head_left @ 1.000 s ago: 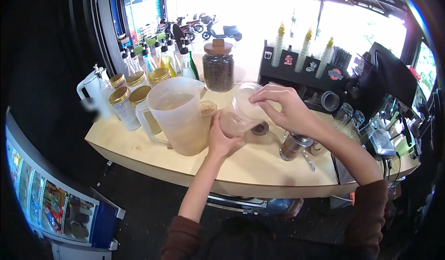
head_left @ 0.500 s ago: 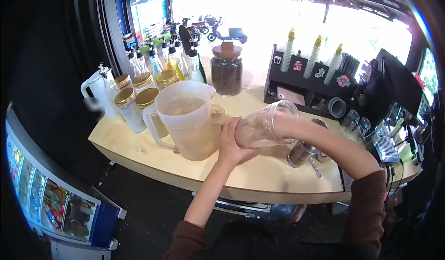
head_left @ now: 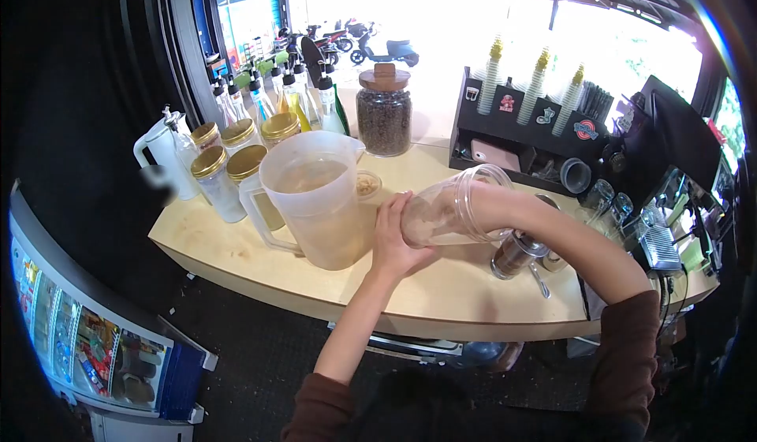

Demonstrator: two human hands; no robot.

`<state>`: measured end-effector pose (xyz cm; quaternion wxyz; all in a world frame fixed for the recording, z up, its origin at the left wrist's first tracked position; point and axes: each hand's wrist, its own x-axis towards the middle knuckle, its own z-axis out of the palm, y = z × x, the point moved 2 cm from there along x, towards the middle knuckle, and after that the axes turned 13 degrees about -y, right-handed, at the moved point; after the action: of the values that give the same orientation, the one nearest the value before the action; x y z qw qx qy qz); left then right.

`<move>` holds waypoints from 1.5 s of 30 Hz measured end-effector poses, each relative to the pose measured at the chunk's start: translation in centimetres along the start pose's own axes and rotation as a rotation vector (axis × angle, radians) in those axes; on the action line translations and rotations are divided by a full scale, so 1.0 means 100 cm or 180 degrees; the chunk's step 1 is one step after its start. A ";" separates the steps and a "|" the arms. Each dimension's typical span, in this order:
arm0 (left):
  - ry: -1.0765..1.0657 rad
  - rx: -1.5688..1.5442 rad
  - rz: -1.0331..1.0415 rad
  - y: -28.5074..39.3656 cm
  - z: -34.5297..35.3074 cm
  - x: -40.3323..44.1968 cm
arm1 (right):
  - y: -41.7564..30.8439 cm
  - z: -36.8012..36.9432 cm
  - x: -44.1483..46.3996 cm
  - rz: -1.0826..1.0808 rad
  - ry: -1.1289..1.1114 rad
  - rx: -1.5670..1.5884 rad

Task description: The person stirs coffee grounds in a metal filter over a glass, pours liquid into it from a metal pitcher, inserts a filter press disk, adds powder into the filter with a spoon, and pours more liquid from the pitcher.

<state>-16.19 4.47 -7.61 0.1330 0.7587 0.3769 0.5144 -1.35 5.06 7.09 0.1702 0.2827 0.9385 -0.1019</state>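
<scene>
A clear, wide-mouthed jar [head_left: 427, 223] is tilted on its side above the counter, its mouth toward the right. My left hand [head_left: 393, 241] is wrapped round its base end. Through the mouth, my right hand [head_left: 457, 204] reaches inside the jar. The blurry wall hides how its fingers are set and whether they hold anything. Left of the jar stands a large frosted plastic pitcher [head_left: 327, 221] with liquid in it. Behind the pitcher is a small clear dish [head_left: 368, 184] with pale bits.
Gold-lidded jars [head_left: 247, 160] and pump bottles [head_left: 288, 99] crowd the left. A coffee-bean jar [head_left: 384, 119] stands at the back. Right are a black cup organizer [head_left: 493, 130], a brown-filled glass canister [head_left: 512, 259], a spoon [head_left: 541, 282] and glasses [head_left: 599, 195].
The view has shifted slightly. Both hands stay on and in the tilted jar, and the right forearm has moved only a little.
</scene>
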 end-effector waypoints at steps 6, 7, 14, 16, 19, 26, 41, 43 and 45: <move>0.0007 0.0053 -0.0005 -0.002 0.001 0.000 | -0.004 -0.007 -0.007 -0.0033 0.0170 0.0328; 0.0014 0.0050 0.0002 -0.001 0.001 0.000 | -0.006 -0.008 -0.010 -0.0108 0.0285 0.0322; -0.0014 0.0032 -0.0094 -0.002 0.002 0.001 | 0.003 -0.004 -0.010 0.0148 0.0161 0.0187; -0.0016 0.0119 -0.0087 0.001 0.000 0.004 | 0.006 -0.009 -0.014 -0.0142 0.0320 0.0048; -0.0083 0.0329 -0.0156 0.011 -0.008 0.008 | 0.008 -0.018 -0.020 -0.0095 0.0369 0.0277; -0.0413 0.0694 -0.0387 0.028 -0.029 0.007 | 0.018 -0.035 -0.032 0.0345 0.0414 0.1086; -0.0457 0.0305 -0.0790 0.021 -0.038 -0.002 | 0.018 -0.055 -0.074 -0.0127 0.1261 0.1492; -0.0430 0.0195 -0.0744 0.027 -0.036 -0.004 | 0.023 -0.051 -0.083 -0.0202 0.1429 0.1803; -0.0411 0.0061 -0.0696 0.026 -0.031 -0.008 | 0.026 -0.050 -0.095 -0.0167 0.1464 0.1866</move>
<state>-17.94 1.56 -5.30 0.2050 0.7459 0.4528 0.4433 6.20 3.91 15.01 -0.1359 0.3107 0.8901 -0.3044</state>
